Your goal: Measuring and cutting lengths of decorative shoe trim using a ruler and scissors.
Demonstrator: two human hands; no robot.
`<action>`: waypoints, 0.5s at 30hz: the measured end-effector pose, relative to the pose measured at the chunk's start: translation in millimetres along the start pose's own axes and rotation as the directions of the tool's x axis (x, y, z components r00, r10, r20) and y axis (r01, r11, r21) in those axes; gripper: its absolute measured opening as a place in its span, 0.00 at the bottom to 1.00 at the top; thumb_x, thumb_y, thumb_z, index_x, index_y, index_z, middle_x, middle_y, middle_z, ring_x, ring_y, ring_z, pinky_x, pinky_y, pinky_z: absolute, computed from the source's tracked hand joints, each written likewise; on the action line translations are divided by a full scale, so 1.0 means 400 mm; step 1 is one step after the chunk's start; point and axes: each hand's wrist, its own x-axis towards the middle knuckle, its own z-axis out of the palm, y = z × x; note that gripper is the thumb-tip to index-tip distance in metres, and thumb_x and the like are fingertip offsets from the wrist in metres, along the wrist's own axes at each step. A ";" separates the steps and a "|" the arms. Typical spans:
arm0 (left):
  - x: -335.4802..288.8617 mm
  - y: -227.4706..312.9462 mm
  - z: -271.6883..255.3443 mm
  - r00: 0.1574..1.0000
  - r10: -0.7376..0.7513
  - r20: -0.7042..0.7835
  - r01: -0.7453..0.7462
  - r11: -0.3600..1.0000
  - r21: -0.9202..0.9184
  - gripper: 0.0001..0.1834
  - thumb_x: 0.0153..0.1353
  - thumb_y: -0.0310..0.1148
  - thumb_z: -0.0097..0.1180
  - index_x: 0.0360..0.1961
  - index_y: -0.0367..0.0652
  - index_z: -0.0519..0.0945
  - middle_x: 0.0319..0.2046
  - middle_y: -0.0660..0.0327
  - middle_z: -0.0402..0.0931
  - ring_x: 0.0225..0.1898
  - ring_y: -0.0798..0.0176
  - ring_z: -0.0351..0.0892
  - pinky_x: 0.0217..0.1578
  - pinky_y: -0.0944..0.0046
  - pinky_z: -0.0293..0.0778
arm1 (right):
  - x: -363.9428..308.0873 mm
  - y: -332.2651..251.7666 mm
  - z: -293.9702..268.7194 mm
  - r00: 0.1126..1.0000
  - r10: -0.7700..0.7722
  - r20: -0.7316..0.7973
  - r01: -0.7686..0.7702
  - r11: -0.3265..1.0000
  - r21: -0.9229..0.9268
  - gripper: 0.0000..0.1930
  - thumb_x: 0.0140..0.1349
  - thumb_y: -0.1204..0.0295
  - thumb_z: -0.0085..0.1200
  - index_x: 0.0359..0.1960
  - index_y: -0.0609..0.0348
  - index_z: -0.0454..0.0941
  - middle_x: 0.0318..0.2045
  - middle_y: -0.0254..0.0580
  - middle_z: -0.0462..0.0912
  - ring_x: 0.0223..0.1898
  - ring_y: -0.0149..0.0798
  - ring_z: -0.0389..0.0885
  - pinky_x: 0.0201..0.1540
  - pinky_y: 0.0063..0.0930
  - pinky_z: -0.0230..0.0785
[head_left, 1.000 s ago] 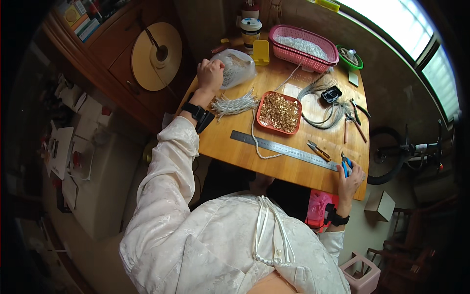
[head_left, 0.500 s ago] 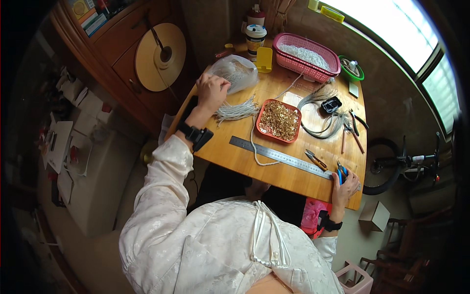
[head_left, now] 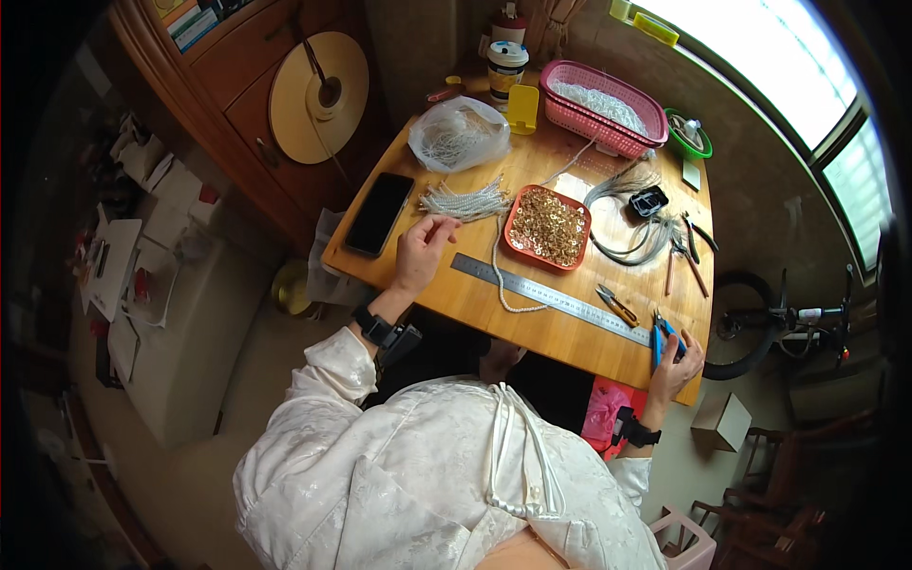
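Note:
My left hand [head_left: 423, 252] hovers over the table's near left part, just below a bundle of white beaded strands [head_left: 465, 199]. Its fingers are bent together; anything between them is too small to make out. At the near right corner my right hand [head_left: 678, 369] is closed around blue-handled pliers [head_left: 657, 338], their jaws pointing away from me. A steel ruler [head_left: 551, 299] lies between the hands, with one beaded strand [head_left: 501, 280] crossing its left part. Beyond the ruler sits a red tray [head_left: 517, 255] full of small gold-coloured metal pieces [head_left: 548, 226].
A black phone [head_left: 380, 214] lies at the left edge. Farther back are a clear plastic bag [head_left: 461, 133], a lidded cup [head_left: 506, 71] and a pink basket [head_left: 608, 133]. Grey wire coils [head_left: 617, 249], yellow-handled snips [head_left: 617, 306] and more pliers [head_left: 698, 237] lie on the right.
My left hand has come back from the plastic bag toward the table's near edge, uncovering the phone. My right hand stays at the corner with the pliers. The view has shifted slightly.

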 end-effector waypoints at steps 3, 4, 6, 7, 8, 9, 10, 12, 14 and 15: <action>-0.030 -0.020 -0.012 0.999 -0.034 0.008 0.034 0.999 -0.020 0.12 0.66 0.34 0.51 0.31 0.35 0.80 0.22 0.66 0.76 0.25 0.74 0.74 0.28 0.75 0.68 | -0.007 0.003 -0.003 0.993 0.106 -0.047 -0.101 0.990 0.099 0.17 0.64 0.58 0.52 0.42 0.61 0.77 0.44 0.45 0.76 0.49 0.47 0.69 0.53 0.38 0.59; -0.038 -0.024 -0.016 0.997 -0.068 0.019 0.068 0.998 -0.012 0.13 0.67 0.34 0.50 0.30 0.35 0.79 0.22 0.66 0.75 0.25 0.74 0.73 0.29 0.75 0.68 | -0.009 0.007 -0.002 0.992 0.110 -0.062 -0.104 0.991 0.089 0.17 0.64 0.58 0.52 0.41 0.61 0.78 0.42 0.45 0.77 0.48 0.46 0.70 0.52 0.38 0.60; -0.048 -0.031 -0.022 0.994 -0.102 0.027 0.103 0.995 -0.008 0.14 0.68 0.35 0.49 0.30 0.36 0.79 0.22 0.66 0.74 0.25 0.75 0.72 0.30 0.75 0.68 | -0.010 0.014 -0.001 0.989 0.116 -0.091 -0.110 0.991 0.071 0.17 0.64 0.58 0.52 0.39 0.62 0.78 0.40 0.44 0.78 0.46 0.46 0.71 0.51 0.37 0.61; -0.049 -0.028 -0.023 0.994 -0.105 0.026 0.105 0.994 -0.015 0.14 0.68 0.35 0.49 0.30 0.36 0.79 0.21 0.66 0.74 0.25 0.75 0.72 0.29 0.75 0.67 | -0.011 0.014 0.000 0.990 0.111 -0.090 -0.105 0.992 0.072 0.17 0.64 0.58 0.52 0.39 0.62 0.78 0.40 0.44 0.78 0.46 0.46 0.71 0.51 0.37 0.61; -0.049 -0.026 -0.022 0.994 -0.107 0.024 0.108 0.994 -0.021 0.15 0.68 0.36 0.48 0.30 0.36 0.79 0.21 0.66 0.74 0.25 0.75 0.72 0.29 0.75 0.67 | -0.012 0.012 0.000 0.987 0.133 -0.095 -0.126 0.990 0.070 0.16 0.64 0.59 0.52 0.38 0.62 0.78 0.39 0.44 0.77 0.46 0.46 0.71 0.51 0.37 0.61; -0.049 -0.024 -0.021 0.994 -0.110 0.022 0.111 0.993 -0.028 0.16 0.68 0.36 0.48 0.29 0.36 0.79 0.21 0.66 0.74 0.25 0.75 0.72 0.29 0.75 0.67 | -0.013 0.011 0.001 0.983 0.154 -0.100 -0.147 0.987 0.068 0.16 0.64 0.59 0.52 0.38 0.62 0.77 0.38 0.45 0.77 0.46 0.46 0.71 0.51 0.37 0.61; -0.049 -0.025 -0.021 0.994 -0.111 0.017 0.111 0.993 -0.030 0.16 0.68 0.36 0.48 0.29 0.36 0.79 0.21 0.66 0.74 0.25 0.75 0.72 0.29 0.75 0.67 | -0.013 0.011 0.002 0.979 0.174 -0.105 -0.168 0.984 0.066 0.16 0.64 0.60 0.52 0.37 0.62 0.77 0.38 0.45 0.77 0.46 0.47 0.71 0.51 0.37 0.61; -0.049 -0.028 -0.018 0.995 -0.101 -0.004 0.101 0.995 -0.018 0.15 0.68 0.36 0.49 0.29 0.36 0.79 0.20 0.66 0.74 0.24 0.75 0.72 0.28 0.75 0.67 | -0.014 0.016 0.008 0.979 0.172 -0.110 -0.166 0.984 0.060 0.16 0.64 0.60 0.52 0.37 0.63 0.77 0.38 0.45 0.77 0.46 0.47 0.71 0.51 0.38 0.61; -0.050 -0.029 -0.017 0.995 -0.097 -0.018 0.097 0.995 -0.011 0.14 0.68 0.35 0.49 0.30 0.36 0.79 0.20 0.66 0.74 0.24 0.75 0.72 0.28 0.75 0.67 | -0.014 0.019 0.011 0.976 0.177 -0.123 -0.173 0.984 0.047 0.16 0.64 0.60 0.52 0.36 0.63 0.77 0.37 0.46 0.77 0.44 0.47 0.71 0.50 0.38 0.62; -0.050 -0.029 -0.015 0.996 -0.086 -0.008 0.086 0.996 0.013 0.14 0.67 0.35 0.49 0.30 0.36 0.79 0.20 0.67 0.74 0.24 0.75 0.73 0.28 0.74 0.67 | -0.015 0.022 0.011 0.977 0.175 -0.122 -0.170 0.984 0.048 0.16 0.64 0.60 0.52 0.36 0.63 0.77 0.37 0.46 0.77 0.44 0.47 0.71 0.50 0.38 0.62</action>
